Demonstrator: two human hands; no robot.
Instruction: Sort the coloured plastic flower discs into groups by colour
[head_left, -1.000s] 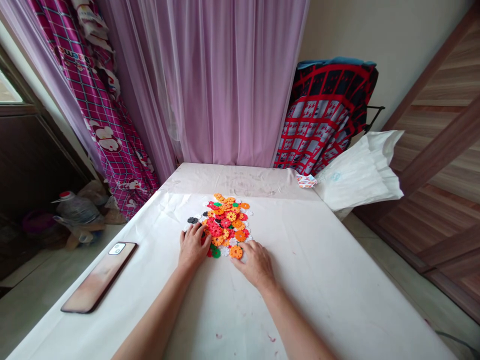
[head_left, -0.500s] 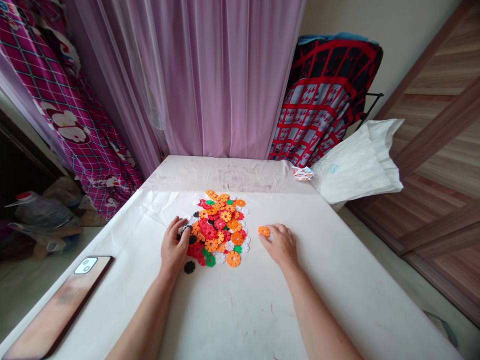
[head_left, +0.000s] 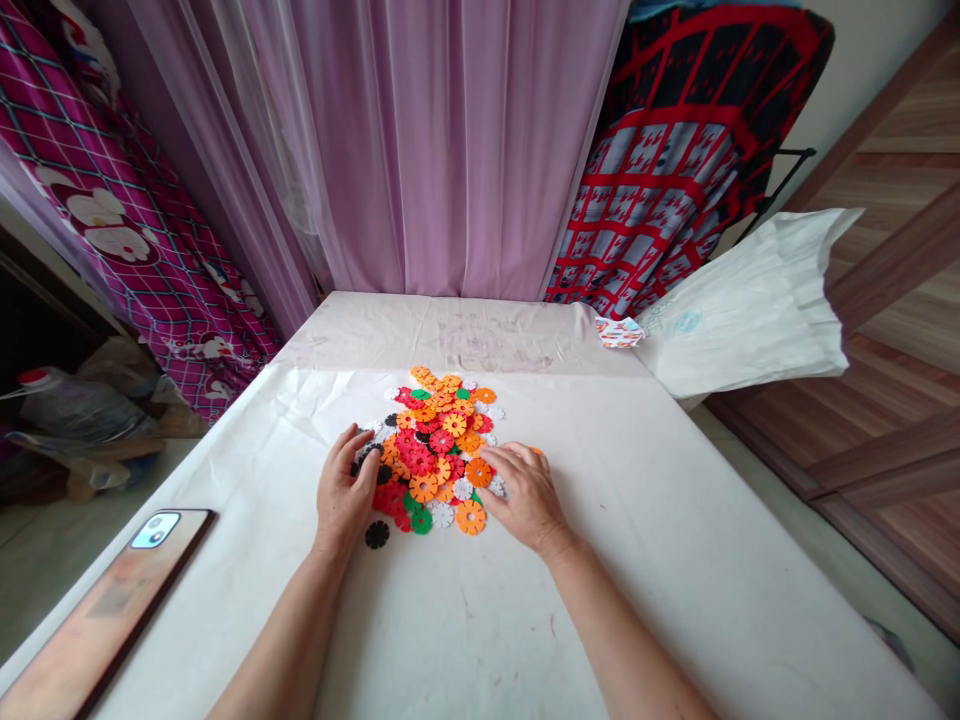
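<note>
A heap of flower-shaped discs (head_left: 420,455) in red, orange, green, white and black lies on the white-covered table. At its left edge my left hand (head_left: 347,488) rests with thumb and fingers apart, beside some black and white discs. My right hand (head_left: 525,495) is at the right edge of the heap, fingers spread over white discs. One orange disc (head_left: 536,451) shows partly behind the right hand's fingers. A single black disc (head_left: 377,535) lies at the near left of the heap, close to my left wrist.
A phone (head_left: 112,610) lies at the table's left edge. At the far right corner are a small patterned paper item (head_left: 619,332) and a white bag (head_left: 757,310). Purple curtains (head_left: 465,150) hang behind the table (head_left: 675,560); a plastic bottle (head_left: 67,410) stands beyond its left side.
My right hand has moved left to the heap, leaving the orange disc on the table behind its fingers. My left hand stays at the heap's left edge. The camera view has shifted slightly.
</note>
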